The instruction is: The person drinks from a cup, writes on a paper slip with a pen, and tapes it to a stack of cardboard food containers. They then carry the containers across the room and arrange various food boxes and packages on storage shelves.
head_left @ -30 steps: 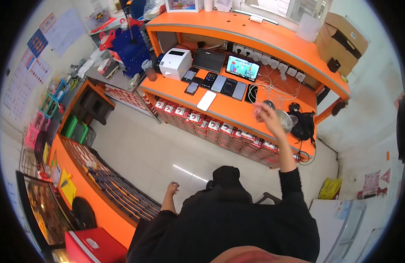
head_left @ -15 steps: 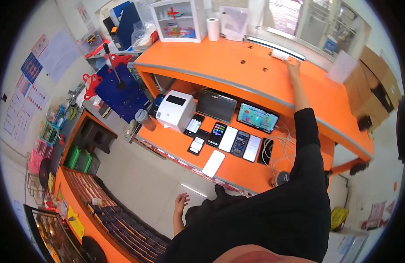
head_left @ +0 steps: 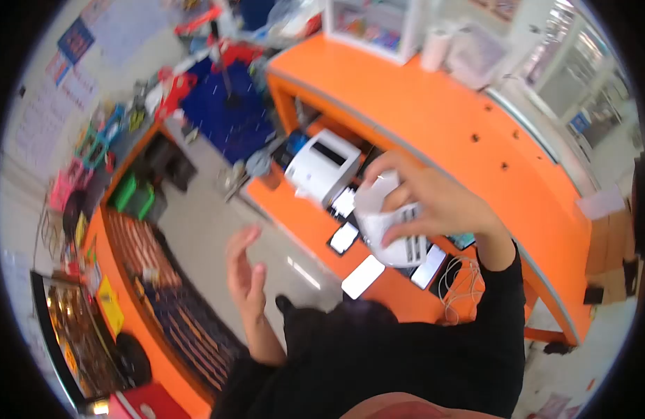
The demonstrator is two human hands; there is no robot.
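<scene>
Orange bench [head_left: 434, 105], right grip [head_left: 434, 202] holding paper [head_left: 394, 248]

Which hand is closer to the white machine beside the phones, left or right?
Right. The right hand, holding a white thing, appears just beside the white machine; the left hand is farther off, seen against the floor.

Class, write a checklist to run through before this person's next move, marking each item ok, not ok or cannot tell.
1. Right hand holding the curled white sheet: ok.
2. Left hand free: ok, open with nothing visible in it.
3. Sheet flat: not ok, it curls.
4. Lower shelf in full view: not ok, hand and sheet hide part.
5. White printer powered: cannot tell, picture blurred.
</scene>
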